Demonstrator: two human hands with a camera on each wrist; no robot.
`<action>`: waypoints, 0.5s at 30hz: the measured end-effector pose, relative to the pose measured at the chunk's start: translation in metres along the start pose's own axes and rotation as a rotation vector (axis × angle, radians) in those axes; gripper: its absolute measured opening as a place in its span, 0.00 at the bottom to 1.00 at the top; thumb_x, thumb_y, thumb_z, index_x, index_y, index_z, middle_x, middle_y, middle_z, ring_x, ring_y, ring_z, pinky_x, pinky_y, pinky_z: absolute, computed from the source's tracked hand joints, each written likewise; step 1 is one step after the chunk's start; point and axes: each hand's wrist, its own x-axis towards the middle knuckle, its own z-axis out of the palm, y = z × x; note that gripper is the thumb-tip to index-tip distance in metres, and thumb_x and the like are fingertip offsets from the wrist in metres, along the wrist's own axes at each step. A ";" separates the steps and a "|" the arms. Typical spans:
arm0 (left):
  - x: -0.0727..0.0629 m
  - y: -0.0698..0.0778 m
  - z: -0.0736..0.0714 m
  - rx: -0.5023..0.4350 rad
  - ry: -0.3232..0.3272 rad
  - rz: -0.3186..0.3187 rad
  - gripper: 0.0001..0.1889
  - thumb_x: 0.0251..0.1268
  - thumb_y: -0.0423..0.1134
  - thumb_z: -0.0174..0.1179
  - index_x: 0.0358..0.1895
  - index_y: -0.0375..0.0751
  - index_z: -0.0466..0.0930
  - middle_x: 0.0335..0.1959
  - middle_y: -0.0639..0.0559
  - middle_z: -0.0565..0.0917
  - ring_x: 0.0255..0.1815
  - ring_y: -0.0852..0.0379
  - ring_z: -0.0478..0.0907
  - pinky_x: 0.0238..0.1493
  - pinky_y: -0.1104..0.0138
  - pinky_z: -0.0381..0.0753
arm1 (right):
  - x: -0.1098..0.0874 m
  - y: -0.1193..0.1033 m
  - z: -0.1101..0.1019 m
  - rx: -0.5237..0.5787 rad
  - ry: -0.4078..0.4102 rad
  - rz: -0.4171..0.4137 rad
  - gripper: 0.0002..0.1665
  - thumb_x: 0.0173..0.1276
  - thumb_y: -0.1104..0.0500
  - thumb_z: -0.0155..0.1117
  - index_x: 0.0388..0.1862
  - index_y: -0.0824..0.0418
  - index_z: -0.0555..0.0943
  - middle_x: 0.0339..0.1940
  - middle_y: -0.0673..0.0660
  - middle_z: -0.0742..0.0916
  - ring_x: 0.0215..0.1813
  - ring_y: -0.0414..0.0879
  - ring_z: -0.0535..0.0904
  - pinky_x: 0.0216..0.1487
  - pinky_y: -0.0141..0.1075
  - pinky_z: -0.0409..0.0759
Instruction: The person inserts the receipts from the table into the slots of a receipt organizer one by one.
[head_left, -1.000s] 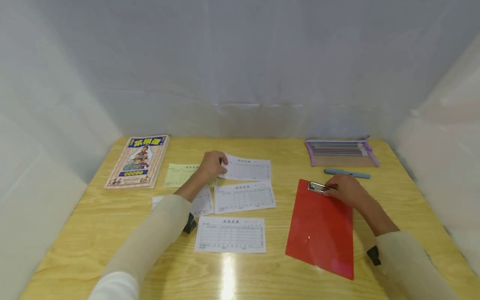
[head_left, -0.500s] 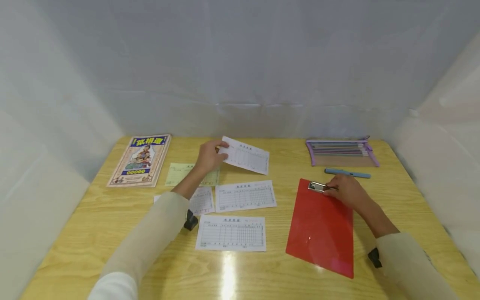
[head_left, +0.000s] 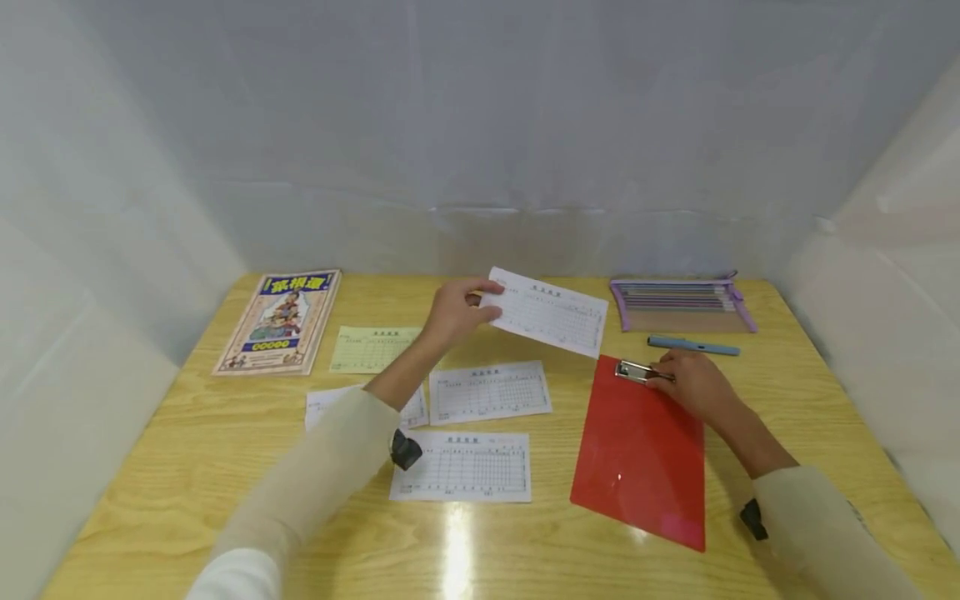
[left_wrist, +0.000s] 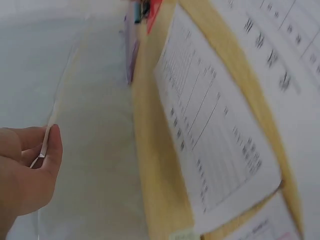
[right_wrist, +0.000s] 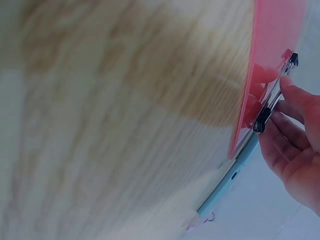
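My left hand (head_left: pixel 459 315) pinches the left end of a white receipt slip (head_left: pixel 555 315) and holds it above the table, its right corner close to the top of a red clipboard (head_left: pixel 641 458). In the left wrist view that slip (left_wrist: pixel 48 137) shows nearly edge-on between thumb and fingers. My right hand (head_left: pixel 697 385) grips the metal clip (head_left: pixel 633 372) at the clipboard's top edge. Seen from the right wrist, thumb and fingers are around the clip (right_wrist: pixel 270 100); how far it gapes I cannot tell.
Two white slips (head_left: pixel 491 392) (head_left: pixel 463 467) lie mid-table. A yellow slip (head_left: pixel 367 348) and another white slip (head_left: pixel 322 402) are partly under my left arm. A comic-style booklet (head_left: pixel 279 323) lies far left. Behind the clipboard are a blue pen (head_left: pixel 693 345) and a purple-edged pencil pouch (head_left: pixel 675 304).
My left hand has lifted the white slip off the table and carried it right toward the clipboard. My right hand has stayed on the clip.
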 end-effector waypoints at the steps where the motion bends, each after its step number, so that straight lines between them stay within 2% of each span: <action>1: -0.002 0.002 0.006 -0.010 -0.024 0.004 0.15 0.58 0.31 0.64 0.50 0.40 0.81 0.56 0.46 0.80 0.44 0.51 0.80 0.35 0.71 0.77 | 0.000 0.000 0.000 0.003 0.001 -0.001 0.14 0.58 0.59 0.69 0.40 0.68 0.86 0.36 0.63 0.86 0.39 0.56 0.81 0.42 0.48 0.80; 6: -0.013 0.005 0.037 0.028 -0.129 -0.005 0.15 0.58 0.30 0.64 0.50 0.40 0.82 0.54 0.45 0.81 0.42 0.52 0.81 0.34 0.72 0.78 | 0.004 -0.002 -0.002 0.009 -0.004 -0.020 0.13 0.58 0.60 0.69 0.40 0.67 0.86 0.37 0.61 0.87 0.41 0.56 0.82 0.44 0.49 0.79; 10: -0.018 0.001 0.058 0.065 -0.184 -0.019 0.15 0.57 0.29 0.64 0.48 0.41 0.82 0.52 0.46 0.82 0.39 0.56 0.79 0.33 0.72 0.78 | 0.006 -0.002 -0.004 0.007 -0.030 -0.024 0.13 0.57 0.61 0.69 0.40 0.66 0.86 0.38 0.61 0.87 0.42 0.57 0.82 0.45 0.50 0.79; 15: -0.023 -0.004 0.081 0.102 -0.244 -0.018 0.14 0.55 0.29 0.65 0.46 0.41 0.83 0.52 0.46 0.81 0.37 0.58 0.79 0.32 0.72 0.77 | 0.009 -0.001 -0.006 0.005 -0.089 0.010 0.12 0.57 0.60 0.69 0.38 0.65 0.86 0.38 0.61 0.88 0.40 0.55 0.82 0.45 0.50 0.79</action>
